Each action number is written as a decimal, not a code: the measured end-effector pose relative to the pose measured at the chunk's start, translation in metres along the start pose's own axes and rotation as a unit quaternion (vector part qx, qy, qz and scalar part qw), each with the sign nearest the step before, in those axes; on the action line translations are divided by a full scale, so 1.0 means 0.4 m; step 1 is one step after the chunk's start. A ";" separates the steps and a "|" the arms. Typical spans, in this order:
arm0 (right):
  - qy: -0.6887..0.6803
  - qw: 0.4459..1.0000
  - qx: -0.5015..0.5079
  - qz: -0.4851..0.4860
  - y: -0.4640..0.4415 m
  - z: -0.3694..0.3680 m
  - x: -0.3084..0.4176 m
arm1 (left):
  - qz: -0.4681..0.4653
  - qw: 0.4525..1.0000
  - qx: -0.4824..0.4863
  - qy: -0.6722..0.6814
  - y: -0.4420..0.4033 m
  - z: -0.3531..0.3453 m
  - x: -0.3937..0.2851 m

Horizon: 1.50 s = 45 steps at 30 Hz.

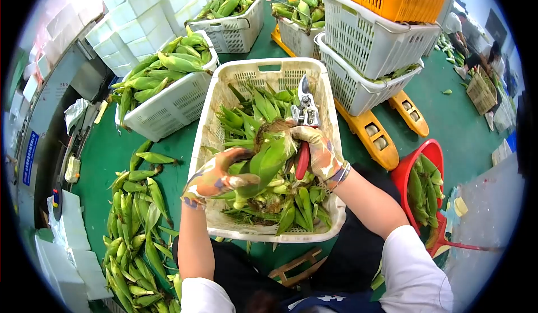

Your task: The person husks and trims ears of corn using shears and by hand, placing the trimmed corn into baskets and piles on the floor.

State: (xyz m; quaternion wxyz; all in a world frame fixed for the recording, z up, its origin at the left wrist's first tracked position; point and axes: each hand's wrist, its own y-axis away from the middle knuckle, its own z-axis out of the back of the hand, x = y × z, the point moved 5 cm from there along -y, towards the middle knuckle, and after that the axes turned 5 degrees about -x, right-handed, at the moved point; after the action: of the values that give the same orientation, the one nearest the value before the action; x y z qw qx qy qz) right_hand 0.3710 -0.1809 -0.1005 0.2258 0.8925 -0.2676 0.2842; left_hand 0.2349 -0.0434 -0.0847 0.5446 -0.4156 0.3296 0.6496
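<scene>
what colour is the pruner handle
Red; the pruner handle shows best in the head view, by the right hand.

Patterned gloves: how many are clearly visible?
2: one on the left hand, at the corn ear; one on the right hand, with the pruning shears. Others may be hidden.

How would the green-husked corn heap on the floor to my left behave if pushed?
The green-husked corn heap would probably spread apart, since its pieces overlap loosely. Outlying ears might roll crookedly, being rounded but tapered.
</scene>
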 end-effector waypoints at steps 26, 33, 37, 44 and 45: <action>0.699 0.663 0.265 0.033 0.071 0.025 -0.073 | 0.155 0.974 -0.096 0.134 0.056 -0.008 0.010; 0.679 0.635 0.362 0.065 0.086 -0.005 -0.059 | 0.129 0.990 0.060 0.020 0.082 -0.033 0.125; 0.647 0.659 0.380 0.045 0.053 -0.005 -0.072 | 0.176 0.971 0.023 0.158 0.072 -0.045 0.125; 0.658 0.742 0.124 -0.033 -0.112 0.165 -0.037 | 0.165 0.917 -0.066 0.356 0.098 -0.020 0.216; 0.722 0.676 0.145 -0.033 -0.105 0.169 -0.042 | 0.149 0.917 -0.121 0.351 0.106 -0.001 0.219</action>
State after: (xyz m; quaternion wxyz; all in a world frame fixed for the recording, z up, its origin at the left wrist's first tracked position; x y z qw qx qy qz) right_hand 0.4110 -0.1810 -0.1714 0.2257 0.4397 0.0529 0.8677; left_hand 0.1878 -0.0136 -0.1646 0.2364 -0.6257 0.4761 0.5709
